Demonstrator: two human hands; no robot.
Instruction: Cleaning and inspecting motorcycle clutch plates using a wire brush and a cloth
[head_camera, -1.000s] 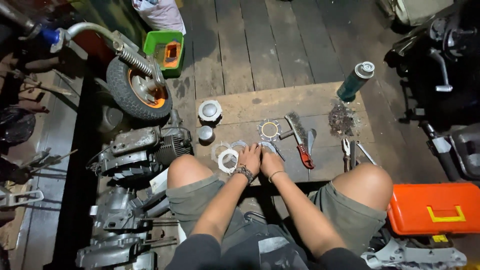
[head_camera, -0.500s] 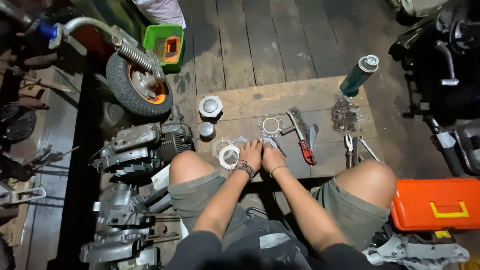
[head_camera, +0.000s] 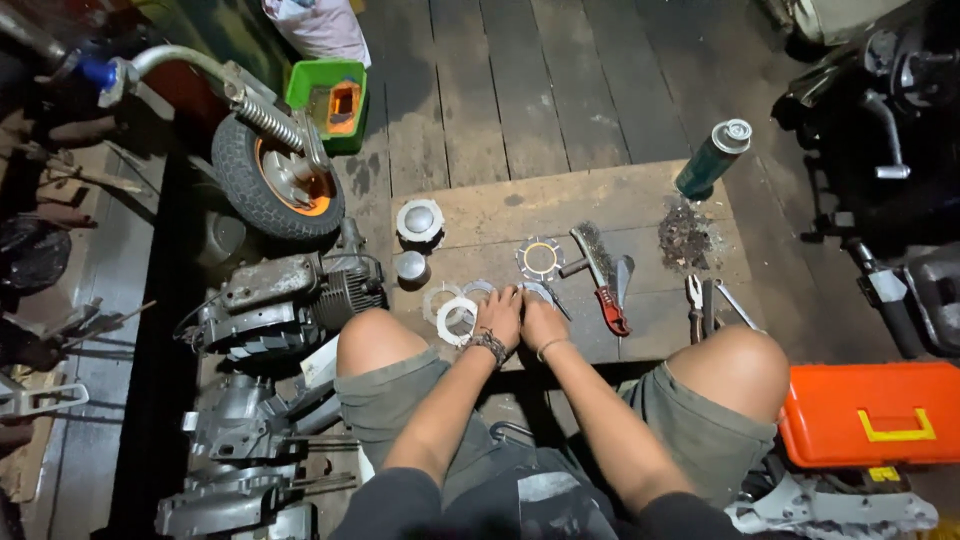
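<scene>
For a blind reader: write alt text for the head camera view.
A seated person's left hand and right hand meet over a metal ring on a wooden board, beside flat ring plates, a toothed disc, a wire brush and pliers. A scooter wheel and engine lie left, an orange toolbox right.

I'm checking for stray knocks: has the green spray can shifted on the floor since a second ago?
No. The green spray can keeps its place at the far right corner of the wooden board, beside the dark debris pile.
</scene>
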